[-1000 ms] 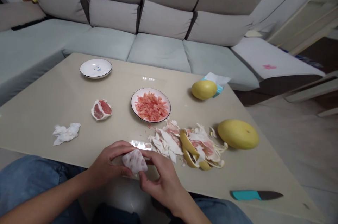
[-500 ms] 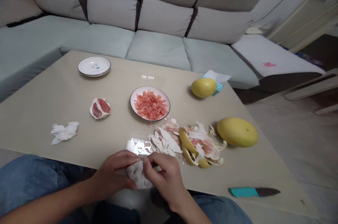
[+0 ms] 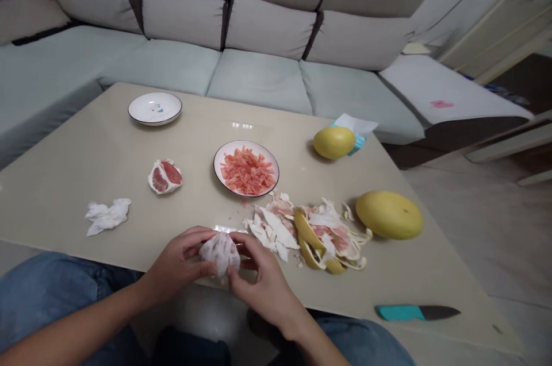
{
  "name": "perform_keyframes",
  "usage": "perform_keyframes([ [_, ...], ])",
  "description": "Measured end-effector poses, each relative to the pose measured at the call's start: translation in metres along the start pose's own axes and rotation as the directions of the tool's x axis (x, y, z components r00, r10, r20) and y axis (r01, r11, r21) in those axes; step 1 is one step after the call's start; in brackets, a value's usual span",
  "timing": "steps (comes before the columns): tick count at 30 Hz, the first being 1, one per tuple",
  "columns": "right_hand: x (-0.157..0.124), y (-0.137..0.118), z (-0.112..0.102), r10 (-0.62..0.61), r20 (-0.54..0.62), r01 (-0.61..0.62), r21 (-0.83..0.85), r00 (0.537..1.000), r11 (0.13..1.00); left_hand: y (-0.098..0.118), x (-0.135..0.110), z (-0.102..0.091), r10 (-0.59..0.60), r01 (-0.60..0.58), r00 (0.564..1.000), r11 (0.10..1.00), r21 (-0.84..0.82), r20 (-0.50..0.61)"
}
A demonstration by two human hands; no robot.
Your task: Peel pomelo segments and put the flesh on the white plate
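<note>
Between my two hands is a peeled pomelo piece, its red flesh showing faintly through white pith. My left hand grips its left side, thumb in front. From the right, my right hand closes on it with thumb and fingers. Both hands are just over the table's near edge. Beyond them, a dark-rimmed plate bears a heap of pink pomelo flesh. Peel and pith scraps lie to the right of my hands. Another pomelo chunk with red flesh rests on the table to the left.
A knife with a teal handle lies near the front right edge. Two whole yellow pomelos sit at the right, the farther one against a tissue pack. A crumpled tissue and a white plate are at left.
My hands have risen and moved forward with the pomelo piece, from below the table edge to over it. The piece has been turned. Things on the table lie as before.
</note>
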State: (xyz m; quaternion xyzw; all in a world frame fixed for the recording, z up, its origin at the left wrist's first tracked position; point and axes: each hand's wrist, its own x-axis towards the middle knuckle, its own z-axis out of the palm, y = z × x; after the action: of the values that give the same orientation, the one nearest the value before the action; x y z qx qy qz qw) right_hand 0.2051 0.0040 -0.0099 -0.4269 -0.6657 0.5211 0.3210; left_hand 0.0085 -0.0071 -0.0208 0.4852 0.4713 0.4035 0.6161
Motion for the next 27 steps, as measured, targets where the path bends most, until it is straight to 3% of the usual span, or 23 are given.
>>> perform_keyframes([
  [6, 0.002, 0.003, 0.005, -0.018, -0.007, 0.018, 0.040, 1.000, 0.999, 0.002, 0.001, 0.000, 0.032, -0.031, 0.999, 0.995, 0.093, -0.011],
  [14, -0.002, 0.004, 0.010, -0.172, -0.080, 0.161, -0.133, 0.982, 0.978, 0.005, 0.000, -0.003, 0.032, -0.035, 0.998, 0.998, 0.053, 0.054],
  [16, -0.001, 0.002, 0.010, -0.144, -0.089, 0.132, -0.129, 0.986, 0.983, 0.005, 0.002, -0.004, -0.007, 0.009, 0.995, 1.000, -0.024, 0.095],
  [19, 0.004, 0.000, 0.010, 0.001, -0.115, 0.000, 0.012, 0.993, 1.000, 0.004, 0.007, -0.003, -0.064, 0.079, 0.986, 0.993, -0.088, 0.154],
  [22, 0.008, -0.002, 0.010, 0.111, -0.151, -0.085, 0.173, 0.982, 0.981, -0.001, 0.010, 0.001, 0.003, -0.007, 0.991, 0.999, 0.033, 0.131],
  [27, 0.006, -0.002, 0.016, 0.094, -0.150, -0.049, 0.280, 0.984, 0.959, -0.009, 0.006, 0.008, 0.160, -0.138, 0.987, 0.918, 0.372, -0.027],
])
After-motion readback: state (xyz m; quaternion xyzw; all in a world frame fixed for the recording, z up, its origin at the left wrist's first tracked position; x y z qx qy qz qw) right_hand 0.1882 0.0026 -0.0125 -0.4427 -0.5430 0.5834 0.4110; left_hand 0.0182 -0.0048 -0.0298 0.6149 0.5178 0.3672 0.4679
